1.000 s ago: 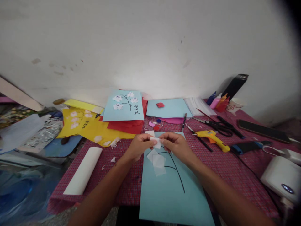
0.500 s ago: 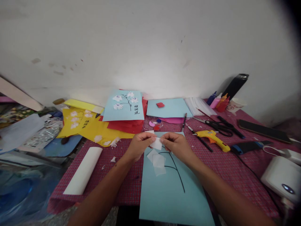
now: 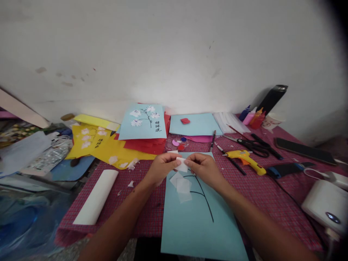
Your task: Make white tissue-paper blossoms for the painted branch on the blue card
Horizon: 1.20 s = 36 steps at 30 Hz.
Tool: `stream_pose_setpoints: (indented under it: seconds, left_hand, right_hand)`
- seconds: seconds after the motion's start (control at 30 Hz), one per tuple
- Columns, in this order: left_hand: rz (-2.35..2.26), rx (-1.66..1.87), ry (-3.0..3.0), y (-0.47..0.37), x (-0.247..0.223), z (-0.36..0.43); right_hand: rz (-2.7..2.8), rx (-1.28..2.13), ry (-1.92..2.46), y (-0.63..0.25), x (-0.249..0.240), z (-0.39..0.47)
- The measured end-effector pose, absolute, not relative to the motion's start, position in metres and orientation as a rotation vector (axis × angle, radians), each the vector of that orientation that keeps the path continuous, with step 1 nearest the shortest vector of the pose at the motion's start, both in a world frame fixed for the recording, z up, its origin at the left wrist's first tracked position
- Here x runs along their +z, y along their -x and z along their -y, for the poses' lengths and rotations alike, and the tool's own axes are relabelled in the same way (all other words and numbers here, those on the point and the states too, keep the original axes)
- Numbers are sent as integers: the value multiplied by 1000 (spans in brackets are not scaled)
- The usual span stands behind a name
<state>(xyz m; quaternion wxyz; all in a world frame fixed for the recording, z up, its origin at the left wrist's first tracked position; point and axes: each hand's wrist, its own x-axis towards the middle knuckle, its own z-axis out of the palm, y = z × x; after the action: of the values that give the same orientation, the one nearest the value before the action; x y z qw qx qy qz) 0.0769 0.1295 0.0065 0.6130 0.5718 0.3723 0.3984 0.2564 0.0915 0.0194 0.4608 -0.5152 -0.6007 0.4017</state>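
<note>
A small white paper square (image 3: 182, 165) is held between my two hands above the blue sheet. My left hand (image 3: 165, 166) pinches its left side with thumb and forefinger. On the right side my right hand (image 3: 200, 166) pinches it the same way. The blue sheet (image 3: 201, 232) lies at the near edge of the table and carries a black drawn branch (image 3: 203, 195). Several thin white squares (image 3: 183, 185) lie overlapped on it, left of the branch and just below my hands.
A rolled white paper (image 3: 96, 197) lies at left. Behind are a finished flower picture (image 3: 143, 123) and yellow sheets (image 3: 106, 150). At right lie a yellow glue gun (image 3: 246, 159), scissors (image 3: 252, 145), a phone (image 3: 304, 150) and a white device (image 3: 326, 206).
The held paper square has shifted slightly up and tilted between my fingers. Both hands stay nearly in place.
</note>
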Motion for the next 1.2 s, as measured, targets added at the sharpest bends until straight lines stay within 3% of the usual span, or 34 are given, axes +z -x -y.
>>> stream_pose_setpoints:
  seconds: [0.33,1.2]
  left_hand:
    - [-922,925,-1364,-78,6,-130]
    - [-953,971,-1312,-76,0,-131]
  right_hand:
    - [1559,839,1318,-257,16,-92]
    - [1586,875,1284,-256,14,-92]
